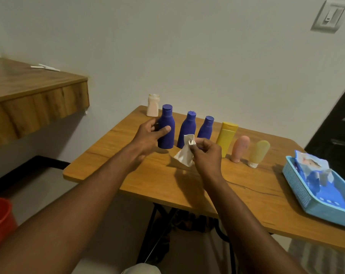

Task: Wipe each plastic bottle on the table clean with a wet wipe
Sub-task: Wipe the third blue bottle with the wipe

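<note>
L grip (148,136) clasps the leftmost blue bottle (168,141), upright, thumb across its front. Just right, R grip (207,155) pinches a crumpled wet wipe (184,154), hanging over tabletop (157,184). Behind R grip: 2nd blue bottle (187,127), 3rd blue bottle (206,129); yellow bottle (226,138) just right.

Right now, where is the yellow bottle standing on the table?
In the head view, the yellow bottle stands right of centre in the row, between the rightmost blue bottle on its left and the pink tube on its right.
</note>
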Motion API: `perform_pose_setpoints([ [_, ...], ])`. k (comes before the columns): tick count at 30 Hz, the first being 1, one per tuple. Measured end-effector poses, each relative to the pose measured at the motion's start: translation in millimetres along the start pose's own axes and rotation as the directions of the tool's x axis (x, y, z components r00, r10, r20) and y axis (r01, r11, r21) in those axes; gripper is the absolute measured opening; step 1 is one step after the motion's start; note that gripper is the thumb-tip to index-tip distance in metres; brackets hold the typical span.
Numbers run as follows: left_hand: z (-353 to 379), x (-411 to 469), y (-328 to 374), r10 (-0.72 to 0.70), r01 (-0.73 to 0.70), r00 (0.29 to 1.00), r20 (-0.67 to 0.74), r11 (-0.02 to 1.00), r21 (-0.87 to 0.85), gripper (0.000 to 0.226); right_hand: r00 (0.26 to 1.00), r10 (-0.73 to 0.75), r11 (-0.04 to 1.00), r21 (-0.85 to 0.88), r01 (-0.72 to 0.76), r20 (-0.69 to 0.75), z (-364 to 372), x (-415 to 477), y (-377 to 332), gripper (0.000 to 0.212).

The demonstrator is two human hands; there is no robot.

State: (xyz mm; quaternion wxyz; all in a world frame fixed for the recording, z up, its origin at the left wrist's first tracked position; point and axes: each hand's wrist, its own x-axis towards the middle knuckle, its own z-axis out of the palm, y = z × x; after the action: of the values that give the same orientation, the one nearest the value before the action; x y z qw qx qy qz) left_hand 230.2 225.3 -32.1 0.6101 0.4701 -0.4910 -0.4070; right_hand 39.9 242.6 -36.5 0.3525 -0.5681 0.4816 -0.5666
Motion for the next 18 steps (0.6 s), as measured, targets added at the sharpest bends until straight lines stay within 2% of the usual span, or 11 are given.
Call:
perform_pose_setpoints([
  [8,-14,44,-1,-0.051,0.046,0.997,0.062,0.995,0.091,0.045,0.998,0.033,0.999,0.006,-0.033,0.046,16,25,15,0.012],
  [18,-15,72,-13,-0.138,0.13,0.982,0.131,0.989,0.067,0.049,0.997,-0.006,0.999,-0.031,0.009,0.081,37,48,17,0.012],
])
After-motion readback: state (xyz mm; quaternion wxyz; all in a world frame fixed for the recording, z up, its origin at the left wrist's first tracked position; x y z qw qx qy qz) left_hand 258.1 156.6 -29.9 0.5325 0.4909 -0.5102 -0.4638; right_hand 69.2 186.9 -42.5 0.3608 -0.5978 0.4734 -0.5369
